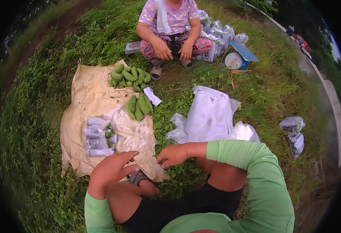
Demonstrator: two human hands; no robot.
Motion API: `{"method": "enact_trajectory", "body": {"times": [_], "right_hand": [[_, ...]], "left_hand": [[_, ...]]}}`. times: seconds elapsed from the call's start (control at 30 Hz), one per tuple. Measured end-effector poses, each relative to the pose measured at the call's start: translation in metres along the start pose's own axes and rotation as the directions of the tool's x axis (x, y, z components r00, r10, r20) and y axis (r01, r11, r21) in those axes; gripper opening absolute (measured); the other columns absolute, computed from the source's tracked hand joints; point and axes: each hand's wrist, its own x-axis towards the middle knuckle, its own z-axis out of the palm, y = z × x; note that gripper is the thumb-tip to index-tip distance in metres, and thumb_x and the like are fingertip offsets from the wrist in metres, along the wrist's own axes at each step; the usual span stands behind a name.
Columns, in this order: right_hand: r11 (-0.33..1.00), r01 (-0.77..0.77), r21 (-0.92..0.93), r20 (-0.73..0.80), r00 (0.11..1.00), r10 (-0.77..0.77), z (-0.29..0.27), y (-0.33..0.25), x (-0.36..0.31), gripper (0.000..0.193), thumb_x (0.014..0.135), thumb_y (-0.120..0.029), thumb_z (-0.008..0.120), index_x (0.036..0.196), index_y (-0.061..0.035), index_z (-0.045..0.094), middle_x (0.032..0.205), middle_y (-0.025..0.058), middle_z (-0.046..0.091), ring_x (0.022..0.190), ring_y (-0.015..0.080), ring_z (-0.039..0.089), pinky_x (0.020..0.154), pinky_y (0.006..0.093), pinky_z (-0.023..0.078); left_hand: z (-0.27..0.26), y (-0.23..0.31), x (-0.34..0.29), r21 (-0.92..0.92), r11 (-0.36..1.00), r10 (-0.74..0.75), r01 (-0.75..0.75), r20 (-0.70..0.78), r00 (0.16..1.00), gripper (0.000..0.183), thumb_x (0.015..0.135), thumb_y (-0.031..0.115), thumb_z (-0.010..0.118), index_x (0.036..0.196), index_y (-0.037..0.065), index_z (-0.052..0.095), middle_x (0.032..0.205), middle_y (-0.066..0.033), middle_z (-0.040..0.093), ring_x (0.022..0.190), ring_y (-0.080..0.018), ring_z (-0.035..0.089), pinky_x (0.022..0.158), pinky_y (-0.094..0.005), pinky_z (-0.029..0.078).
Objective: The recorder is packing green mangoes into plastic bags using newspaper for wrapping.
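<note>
My left hand (113, 169) hovers over the near edge of a tan sheet of sacking (87, 91), fingers and thumb apart, holding nothing. Opposite it, my right hand (173, 155) is held just off the sheet's right edge, fingers loosely bent and no object visible in them. Several paper-wrapped bundles (96, 136) in clear plastic lie on the sheet beyond my left hand, green tips poking out. A crumpled clear plastic bag (129, 130) lies beside them. Farther off are a small group of long green fruits (139, 106) and a larger pile (128, 76).
A big white plastic bag of paper (211, 112) stands on the grass beyond my right arm. Another person (170, 35) squats across from me, hands on knees. Behind them are stacked wrapped bundles (217, 42) and a blue dial scale (234, 61). Two bagged bundles (293, 134) lie far right.
</note>
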Motion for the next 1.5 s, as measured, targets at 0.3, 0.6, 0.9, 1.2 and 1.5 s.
{"method": "enact_trajectory", "body": {"times": [0.3, 0.6, 0.9, 1.2, 1.5], "right_hand": [[1.0, -0.009, -0.025, 0.014, 1.0, 0.01, 0.003, 0.003, 0.006, 0.046, 0.096, -0.03, 0.073, 0.131, -0.0003, 0.07, 0.121, 0.0209, 0.075, 0.113, 0.0341, 0.072, 0.097, 0.0433, 0.056], [0.999, 0.019, -0.046, -0.021, 1.0, -0.02, 0.012, 0.013, 0.016, 0.044, 0.095, -0.028, 0.074, 0.128, 0.0007, 0.072, 0.113, 0.0183, 0.077, 0.095, 0.0297, 0.075, 0.085, 0.0425, 0.058], [0.999, 0.044, -0.02, -0.03, 0.999, -0.044, 0.02, 0.026, 0.028, 0.044, 0.095, -0.027, 0.074, 0.129, 0.0003, 0.071, 0.106, 0.0161, 0.078, 0.088, 0.0253, 0.076, 0.079, 0.041, 0.059], [0.997, 0.037, -0.071, -0.014, 0.999, -0.038, 0.007, 0.01, 0.012, 0.043, 0.095, -0.03, 0.074, 0.126, -0.0006, 0.073, 0.11, 0.0183, 0.077, 0.099, 0.0313, 0.074, 0.088, 0.0429, 0.057], [0.999, 0.002, -0.039, 0.01, 1.0, -0.002, 0.0, 0.001, 0.0, 0.046, 0.097, -0.03, 0.073, 0.13, 0.0008, 0.07, 0.122, 0.021, 0.075, 0.115, 0.0358, 0.071, 0.097, 0.0432, 0.056]], "left_hand": [[-0.005, 0.005, 0.002, 0.032, 0.999, -0.035, 0.033, 0.059, 0.998, 0.061, 0.092, 0.03, 0.083, 0.143, 0.004, 0.063, 0.114, -0.0191, 0.075, 0.1, -0.0363, 0.073, 0.086, -0.0434, 0.057], [-0.002, 0.01, 0.004, 0.066, 0.989, -0.133, 0.129, 0.062, 0.989, 0.059, 0.091, 0.026, 0.084, 0.143, 0.005, 0.064, 0.109, -0.0149, 0.075, 0.096, -0.0287, 0.073, 0.08, -0.0389, 0.057], [0.0, 0.005, 0.008, 0.021, 0.989, -0.147, 0.146, 0.084, 0.986, 0.06, 0.09, 0.03, 0.084, 0.141, 0.003, 0.065, 0.109, -0.0184, 0.076, 0.097, -0.0356, 0.072, 0.084, -0.0429, 0.057], [0.002, 0.001, 0.012, 0.002, 0.992, -0.122, 0.123, 0.101, 0.987, 0.062, 0.092, 0.032, 0.083, 0.143, 0.003, 0.064, 0.113, -0.0208, 0.076, 0.101, -0.0369, 0.073, 0.085, -0.0436, 0.057], [0.001, 0.002, 0.012, 0.034, 0.996, -0.086, 0.083, 0.106, 0.991, 0.061, 0.093, 0.032, 0.081, 0.144, 0.003, 0.063, 0.119, -0.0237, 0.074, 0.107, -0.0377, 0.072, 0.089, -0.0443, 0.057]]}}
